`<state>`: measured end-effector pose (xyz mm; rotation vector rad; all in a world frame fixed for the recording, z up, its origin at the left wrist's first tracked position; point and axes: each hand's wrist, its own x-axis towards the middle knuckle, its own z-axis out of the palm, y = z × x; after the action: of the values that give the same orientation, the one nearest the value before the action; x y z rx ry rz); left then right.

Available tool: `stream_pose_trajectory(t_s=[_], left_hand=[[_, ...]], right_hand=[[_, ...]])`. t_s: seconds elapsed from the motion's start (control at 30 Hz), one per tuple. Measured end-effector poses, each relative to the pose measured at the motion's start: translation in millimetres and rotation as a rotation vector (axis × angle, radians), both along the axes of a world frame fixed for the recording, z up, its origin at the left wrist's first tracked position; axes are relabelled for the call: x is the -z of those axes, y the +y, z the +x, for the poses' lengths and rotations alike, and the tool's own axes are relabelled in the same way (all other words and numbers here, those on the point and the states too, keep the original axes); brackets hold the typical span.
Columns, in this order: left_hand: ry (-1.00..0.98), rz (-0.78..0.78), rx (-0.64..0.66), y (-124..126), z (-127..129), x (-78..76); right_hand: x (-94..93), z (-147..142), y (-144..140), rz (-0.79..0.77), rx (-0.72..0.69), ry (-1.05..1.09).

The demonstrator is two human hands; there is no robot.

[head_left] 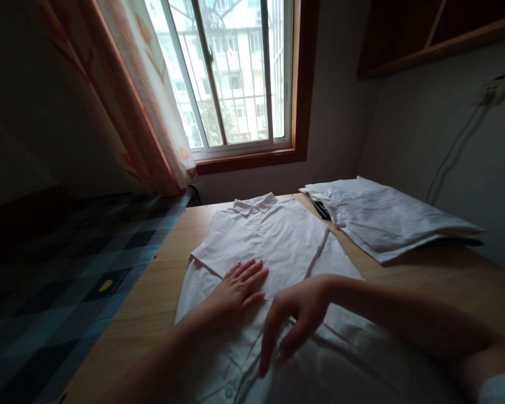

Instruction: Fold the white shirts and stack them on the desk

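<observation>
A white shirt (273, 247) lies on the wooden table (151, 297), collar at the far end, with the left hand (239, 286) pressed flat and open on it and the right hand (294, 320) touching it just beside, fingers loosely curled, holding nothing, while folded white clothes (382, 216) sit far right.

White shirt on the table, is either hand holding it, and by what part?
Neither grips it: left hand lies flat on the shirt; right hand's fingertips touch its middle.

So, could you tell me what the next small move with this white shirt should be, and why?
Probably fold the near hem up toward the collar. The white shirt lies face down with both sides already folded in, the left hand pressing it flat and the right hand curled at the lower cloth.
</observation>
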<state>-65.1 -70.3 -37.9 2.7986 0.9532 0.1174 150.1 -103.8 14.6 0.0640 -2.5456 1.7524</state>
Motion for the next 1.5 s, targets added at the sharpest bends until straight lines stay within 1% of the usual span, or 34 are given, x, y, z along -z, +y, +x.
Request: stream_pose_trajectory(t_s=[0.03,0.07,0.13,0.17,0.2,0.23,0.27,0.33,0.4,0.5,0.63,0.77,0.97,1.27,1.5], left_hand=[[0.018,0.005,0.001,-1,1,-0.2],[0.033,0.009,0.0,-1,1,0.1],[0.05,0.016,-0.01,-2,2,1.2],[0.052,0.016,-0.015,-2,2,1.6],[0.053,0.015,-0.019,-2,3,1.8],[0.054,0.013,-0.02,-2,3,1.6],[0.053,0.011,-0.021,-2,3,1.1],[0.049,0.013,-0.018,-3,3,-0.2],[0.05,0.014,-0.022,-3,3,-1.0],[0.065,0.017,-0.025,-3,3,0.4],[0.069,0.056,-0.015,-1,2,4.7],[0.079,0.071,-0.012,0,2,4.8],[0.092,0.06,-0.018,-1,3,3.0],[0.086,0.065,-0.021,0,2,6.1],[0.094,0.059,-0.021,-3,3,3.2]], right_hand=[[1.6,4,6,0.022,0.131,0.04],[5.5,7,13,0.077,0.3,0.087],[20.1,12,29,0.286,0.688,0.143],[29.7,15,37,0.433,0.869,0.116],[39.9,17,45,0.58,1.017,0.041],[49.7,20,52,0.683,1.109,-0.077],[58.2,22,59,0.743,1.156,-0.21],[69.9,29,69,0.794,1.188,-0.424],[74.3,37,77,0.798,1.218,-0.561],[74.3,50,89,0.775,1.301,-0.694],[75.4,67,104,0.746,1.395,-0.804],[77.9,84,117,0.763,1.449,-0.838],[81.3,100,128,0.799,1.471,-0.886],[84.3,102,130,0.831,1.485,-0.894],[84.0,106,140,0.856,1.504,-0.92]])
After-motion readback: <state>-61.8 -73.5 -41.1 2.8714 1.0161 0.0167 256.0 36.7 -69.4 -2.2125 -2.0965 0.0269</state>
